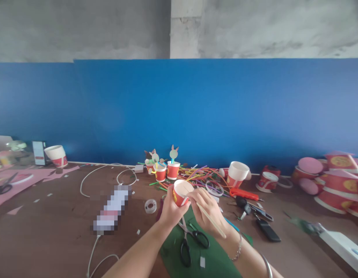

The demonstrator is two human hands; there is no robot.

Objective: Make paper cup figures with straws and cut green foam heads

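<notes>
My left hand [171,208] is wrapped round a small red paper cup [179,197] with a white rim, its open top tilted toward me. My right hand [208,210] is closed, with a thin pale wooden stick [211,220] running across it. Its fingertips meet the cup's right side, near a white strip [185,200] on the wall; whether they pinch the strip is hidden. Below both hands, black-handled scissors [186,235] lie on a green sheet [179,256].
Small decorated cups [173,170] stand behind my hands, near colourful pipe cleaners [199,173]. A tape roll [150,206] and a cabled phone [112,210] are left. A white cup [237,173], an orange-handled tool [244,194] and keys [244,208] are right. A blue partition [179,108] rises behind.
</notes>
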